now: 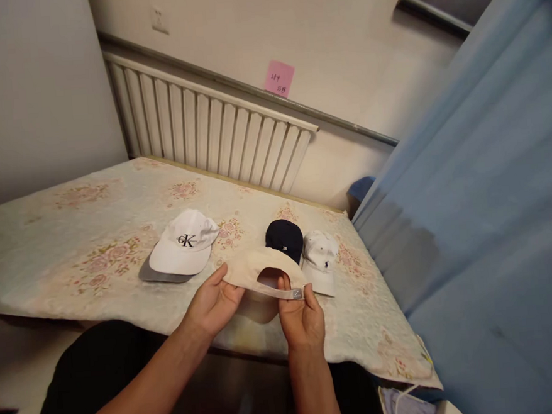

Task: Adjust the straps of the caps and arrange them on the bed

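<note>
A cream cap (242, 267) is held up just above the floral cloth (134, 207), its back opening and strap turned toward the person. Both hands grip it: the left hand (215, 301) pinches the edge on one side, while the right hand (301, 312) holds the strap by its metal buckle (297, 294), some fingers behind the band. Beyond it lies a navy cap (282, 235), partly hidden, and just beside that a white cap with a small dark emblem (321, 254). Well to the left sits a white cap with black letters (181, 242) — a grey layer shows under its brim. A white radiator (204, 124) stands behind; a blue curtain (485, 217) hangs at right.
</note>
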A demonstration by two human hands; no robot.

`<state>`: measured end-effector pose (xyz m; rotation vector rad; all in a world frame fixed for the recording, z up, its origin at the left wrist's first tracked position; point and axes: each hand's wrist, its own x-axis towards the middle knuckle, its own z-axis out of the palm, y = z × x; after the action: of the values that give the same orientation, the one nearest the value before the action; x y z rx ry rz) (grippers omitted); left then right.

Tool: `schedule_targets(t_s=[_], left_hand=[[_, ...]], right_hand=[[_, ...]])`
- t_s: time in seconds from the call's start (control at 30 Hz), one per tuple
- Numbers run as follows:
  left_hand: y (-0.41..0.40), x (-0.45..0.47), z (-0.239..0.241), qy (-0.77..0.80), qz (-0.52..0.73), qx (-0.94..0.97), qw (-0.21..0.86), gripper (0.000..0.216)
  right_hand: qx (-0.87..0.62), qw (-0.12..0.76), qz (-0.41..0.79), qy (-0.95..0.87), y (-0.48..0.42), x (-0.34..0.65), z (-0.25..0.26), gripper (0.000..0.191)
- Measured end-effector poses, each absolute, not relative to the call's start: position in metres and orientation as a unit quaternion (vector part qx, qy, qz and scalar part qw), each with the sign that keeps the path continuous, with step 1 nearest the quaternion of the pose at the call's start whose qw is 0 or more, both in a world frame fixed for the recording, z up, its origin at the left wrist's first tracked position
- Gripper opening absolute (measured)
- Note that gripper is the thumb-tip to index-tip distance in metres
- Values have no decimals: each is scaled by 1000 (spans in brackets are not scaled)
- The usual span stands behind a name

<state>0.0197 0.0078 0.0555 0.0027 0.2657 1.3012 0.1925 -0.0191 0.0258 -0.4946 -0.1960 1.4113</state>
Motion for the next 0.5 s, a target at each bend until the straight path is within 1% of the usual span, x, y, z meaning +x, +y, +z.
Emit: schedule_targets(t_s=[0.17, 0.37, 0.5], left_hand=[[7, 22, 57, 122, 601, 0, 790, 46], [1, 33, 57, 138, 598, -3, 790, 44], [-4, 44, 59, 149, 581, 3, 800, 44]], right_hand=[[-211, 743, 631, -74, -21, 190, 27, 24], [-178, 726, 640, -180, -30, 167, 28, 42], [-176, 720, 620, -257, -36, 146, 28, 52]])
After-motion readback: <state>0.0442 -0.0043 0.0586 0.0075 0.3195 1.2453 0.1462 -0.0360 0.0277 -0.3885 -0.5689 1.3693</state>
